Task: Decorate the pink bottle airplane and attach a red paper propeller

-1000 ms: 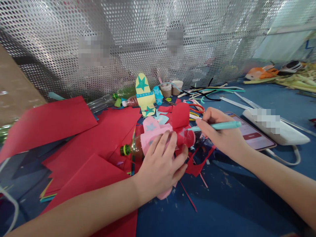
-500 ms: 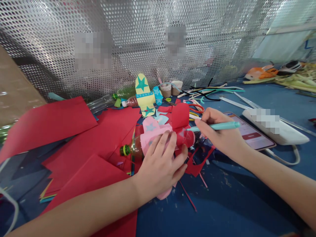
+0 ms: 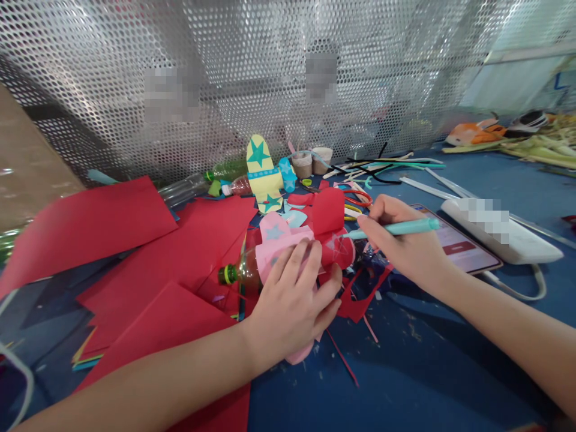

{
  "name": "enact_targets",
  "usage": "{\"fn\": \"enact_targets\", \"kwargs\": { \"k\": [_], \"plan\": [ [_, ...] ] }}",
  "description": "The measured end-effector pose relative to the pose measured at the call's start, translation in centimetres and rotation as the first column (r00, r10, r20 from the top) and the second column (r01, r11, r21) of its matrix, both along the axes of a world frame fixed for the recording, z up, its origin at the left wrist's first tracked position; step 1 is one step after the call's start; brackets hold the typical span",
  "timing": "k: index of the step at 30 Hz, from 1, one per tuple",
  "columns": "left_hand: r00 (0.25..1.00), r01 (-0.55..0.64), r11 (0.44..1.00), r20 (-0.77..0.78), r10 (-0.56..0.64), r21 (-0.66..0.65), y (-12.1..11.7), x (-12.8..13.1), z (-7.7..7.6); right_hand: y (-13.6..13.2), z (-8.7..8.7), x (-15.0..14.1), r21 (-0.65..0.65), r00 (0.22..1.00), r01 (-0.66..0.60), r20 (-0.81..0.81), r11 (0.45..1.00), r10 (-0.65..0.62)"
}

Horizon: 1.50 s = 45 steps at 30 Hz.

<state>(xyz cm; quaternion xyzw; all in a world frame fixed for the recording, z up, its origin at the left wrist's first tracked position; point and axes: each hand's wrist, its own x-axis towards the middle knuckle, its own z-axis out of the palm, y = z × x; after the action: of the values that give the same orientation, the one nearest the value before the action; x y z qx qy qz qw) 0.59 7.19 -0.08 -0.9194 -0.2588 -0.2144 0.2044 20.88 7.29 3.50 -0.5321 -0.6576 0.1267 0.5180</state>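
A plastic bottle [image 3: 246, 270] lies on its side, its green neck to the left, wrapped in pink paper [image 3: 274, 233] with blue stars and red paper [image 3: 329, 211] at its base end. My left hand [image 3: 294, 291] is wrapped over its middle, pressing it to the table. Between thumb and fingers of my right hand [image 3: 396, 234] is a light teal marker pen [image 3: 409, 227]. The pen's tip meets the red paper, where a pale star outline [image 3: 335, 245] shows. Part of the bottle is hidden under my left hand.
Red paper sheets [image 3: 180, 258] spread at left. Behind stand a yellow paper plane on a bottle [image 3: 265, 180] and two small cups [image 3: 321, 159]. Scissors [image 3: 357, 198], red scraps [image 3: 364, 294], a phone [image 3: 468, 249] and a white power bank [image 3: 501, 231] lie around my right hand.
More pale lines of the star show on the red paper. My right hand with the marker pen has shifted very slightly; my left hand has stayed in place.
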Motion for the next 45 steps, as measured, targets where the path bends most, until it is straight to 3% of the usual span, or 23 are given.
{"fn": "enact_targets", "kwargs": {
  "k": [45],
  "plan": [
    [1.000, -0.006, 1.000, -0.008, 0.006, -0.007, -0.06, -0.06, 0.01, -0.05, 0.19, 0.08, -0.025, 1.000, -0.014, -0.004, 1.000, 0.014]
  ]
}}
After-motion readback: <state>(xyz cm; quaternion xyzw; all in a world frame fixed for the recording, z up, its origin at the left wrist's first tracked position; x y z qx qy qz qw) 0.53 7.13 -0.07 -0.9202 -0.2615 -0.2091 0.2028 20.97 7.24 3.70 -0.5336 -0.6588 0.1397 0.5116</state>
